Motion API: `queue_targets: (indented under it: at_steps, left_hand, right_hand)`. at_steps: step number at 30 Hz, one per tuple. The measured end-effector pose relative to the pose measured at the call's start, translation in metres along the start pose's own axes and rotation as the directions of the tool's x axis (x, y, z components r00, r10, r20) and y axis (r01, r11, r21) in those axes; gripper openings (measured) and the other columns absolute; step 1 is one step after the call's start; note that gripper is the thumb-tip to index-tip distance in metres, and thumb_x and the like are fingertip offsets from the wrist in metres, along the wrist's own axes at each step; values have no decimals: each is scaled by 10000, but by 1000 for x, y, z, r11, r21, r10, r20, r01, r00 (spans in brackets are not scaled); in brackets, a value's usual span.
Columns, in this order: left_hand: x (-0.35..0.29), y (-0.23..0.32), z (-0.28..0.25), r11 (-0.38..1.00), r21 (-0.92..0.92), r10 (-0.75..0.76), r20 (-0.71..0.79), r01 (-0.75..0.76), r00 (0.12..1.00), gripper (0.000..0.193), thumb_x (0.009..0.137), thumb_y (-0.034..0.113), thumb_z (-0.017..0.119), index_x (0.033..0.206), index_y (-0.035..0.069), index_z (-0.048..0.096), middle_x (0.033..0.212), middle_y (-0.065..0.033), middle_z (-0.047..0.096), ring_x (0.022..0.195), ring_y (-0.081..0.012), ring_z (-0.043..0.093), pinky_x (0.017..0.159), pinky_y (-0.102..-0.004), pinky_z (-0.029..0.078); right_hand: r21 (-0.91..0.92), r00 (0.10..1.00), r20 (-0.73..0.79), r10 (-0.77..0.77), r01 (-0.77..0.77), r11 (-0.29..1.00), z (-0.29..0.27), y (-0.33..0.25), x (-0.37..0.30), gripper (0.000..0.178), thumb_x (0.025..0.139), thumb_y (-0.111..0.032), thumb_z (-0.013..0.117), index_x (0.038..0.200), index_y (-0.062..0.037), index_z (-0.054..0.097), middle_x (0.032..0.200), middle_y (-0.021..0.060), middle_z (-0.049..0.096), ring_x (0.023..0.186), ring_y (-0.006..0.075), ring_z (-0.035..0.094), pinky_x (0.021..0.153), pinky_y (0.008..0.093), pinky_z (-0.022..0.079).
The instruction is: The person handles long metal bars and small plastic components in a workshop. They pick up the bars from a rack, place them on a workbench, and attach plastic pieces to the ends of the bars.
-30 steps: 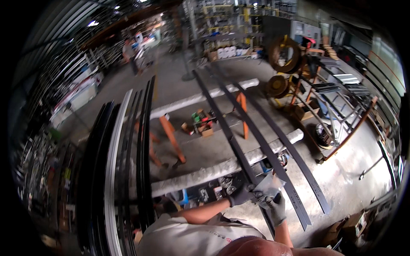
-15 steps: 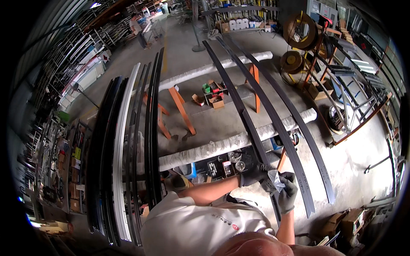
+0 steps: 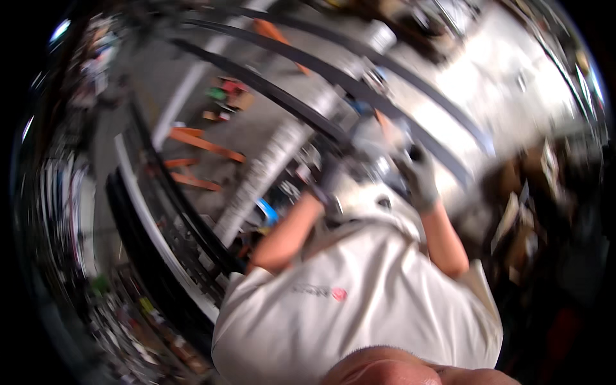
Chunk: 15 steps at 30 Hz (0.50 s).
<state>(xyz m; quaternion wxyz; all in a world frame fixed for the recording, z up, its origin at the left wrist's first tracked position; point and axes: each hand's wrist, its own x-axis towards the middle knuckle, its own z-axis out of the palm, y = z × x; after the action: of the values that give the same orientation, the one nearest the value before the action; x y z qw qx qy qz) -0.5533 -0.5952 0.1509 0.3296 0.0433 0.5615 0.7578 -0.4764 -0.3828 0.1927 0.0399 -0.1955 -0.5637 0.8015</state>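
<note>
Both my hands wear work gloves and are held out in front of my body, smeared by motion. My right hand, in a grey glove, has its fingers closed at the edge of a crumpled piece of clear plastic, perhaps a bag. On the other side of the plastic is my left hand in a darker glove; its fingers are too blurred to make out. A long dark metal profile runs from the far left toward my hands. Two more dark profiles, one and another, lie to its right.
Wrapped white support bars carry the profiles, with orange trestle legs beneath. Black and white profiles lie at the left. Small boxes sit beyond the near bar. Cardboard is heaped at the right.
The whole view has swung round, so the profiles now slant across it and more of my shirt shows. The plastic between my hands looks larger and more spread out.
</note>
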Motion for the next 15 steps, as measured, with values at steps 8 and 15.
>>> queue_targets:
  at_steps: [8,15]
  left_hand:
    - [8,10,33,986,-144,102,114,-85,988,374,993,264,617,1218,-26,691,1149,-128,738,1006,-194,724,883,-366,610]
    - [-21,-46,3,842,-399,-374,51,362,926,521,1033,472,552,1212,1,686,1167,-145,727,1043,-253,717,945,-402,579]
  right_hand:
    - [-384,790,320,-523,613,691,-35,-8,-21,232,766,159,617,823,-32,735,1242,161,621,1097,271,647,909,354,524]
    - [-674,706,607,-365,701,234,-51,51,-59,95,716,-104,718,787,-80,659,1348,123,613,1281,321,548,1066,477,437]
